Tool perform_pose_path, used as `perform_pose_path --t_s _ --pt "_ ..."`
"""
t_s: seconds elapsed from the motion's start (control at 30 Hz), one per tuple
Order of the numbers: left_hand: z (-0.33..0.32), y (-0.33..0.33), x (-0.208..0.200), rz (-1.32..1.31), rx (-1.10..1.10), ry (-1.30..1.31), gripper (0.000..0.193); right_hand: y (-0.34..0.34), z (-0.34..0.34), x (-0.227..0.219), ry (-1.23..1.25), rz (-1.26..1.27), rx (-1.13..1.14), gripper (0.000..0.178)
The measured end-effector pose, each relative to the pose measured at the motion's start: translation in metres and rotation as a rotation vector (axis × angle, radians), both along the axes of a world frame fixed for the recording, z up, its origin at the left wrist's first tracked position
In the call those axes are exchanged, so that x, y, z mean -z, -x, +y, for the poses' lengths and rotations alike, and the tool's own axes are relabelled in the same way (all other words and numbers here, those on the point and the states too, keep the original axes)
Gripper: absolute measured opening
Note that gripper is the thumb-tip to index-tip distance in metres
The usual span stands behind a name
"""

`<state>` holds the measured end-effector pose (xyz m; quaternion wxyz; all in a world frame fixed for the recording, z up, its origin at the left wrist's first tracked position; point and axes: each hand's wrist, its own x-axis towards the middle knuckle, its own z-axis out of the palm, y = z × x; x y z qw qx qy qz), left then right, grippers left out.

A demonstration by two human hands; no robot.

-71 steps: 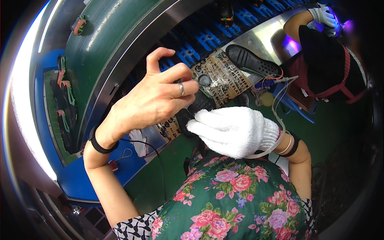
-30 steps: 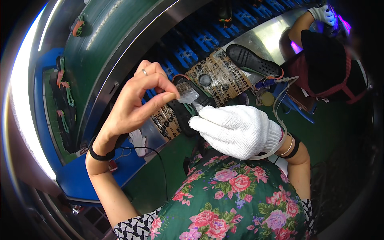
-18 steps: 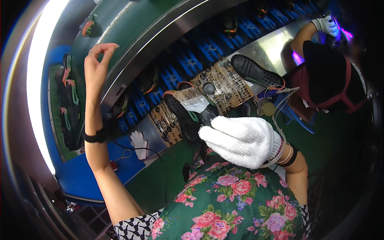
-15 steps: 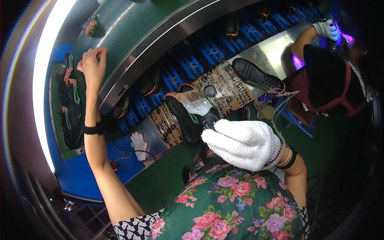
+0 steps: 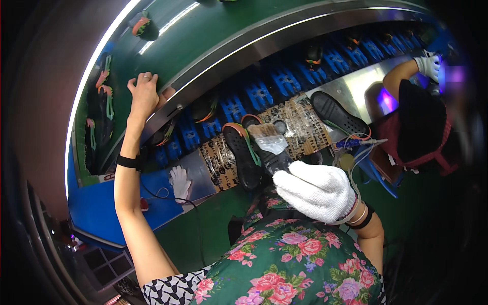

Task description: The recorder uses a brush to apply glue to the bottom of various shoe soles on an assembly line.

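My left hand, bare, hovers by the metal edge of the green belt. Its fingers are loosely bent and slightly apart, with nothing visible in them. My right hand, in a white knit glove, is closed around the dark handle of a flat brush whose upper part is wrapped in clear plastic. Close beside the brush lies a black clog with an orange and green strap. Another clog is partly hidden behind the bristles. Both rest at a cardboard-covered, taped ledge.
A third black clog lies to the right. Blue holders line the conveyor beyond the ledge. Several straps and dark pieces lie at the left. A white glove rests by the blue tabletop. A co-worker's gloved hand works at far right.
The whole view has shifted, moving the scene rightward. My left hand's fingers have changed from a pinch-like pose to a loose bend. The brush stays in my right hand, near the clogs.
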<state>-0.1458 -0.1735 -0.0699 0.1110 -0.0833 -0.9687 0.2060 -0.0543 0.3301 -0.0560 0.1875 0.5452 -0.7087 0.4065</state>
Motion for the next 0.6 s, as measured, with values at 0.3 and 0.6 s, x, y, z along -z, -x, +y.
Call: perform_pose_path --t_s 0.3,0.6 --pt "-0.012 -0.044 -0.005 -0.099 -0.179 -0.198 0.061 -0.001 -0.003 0.005 -0.136 -0.112 0.06 0.031" --pt "-0.048 -0.052 0.0 -0.011 -0.39 0.06 0.044 -0.008 -0.014 0.014 -0.114 -0.155 0.102 0.035"
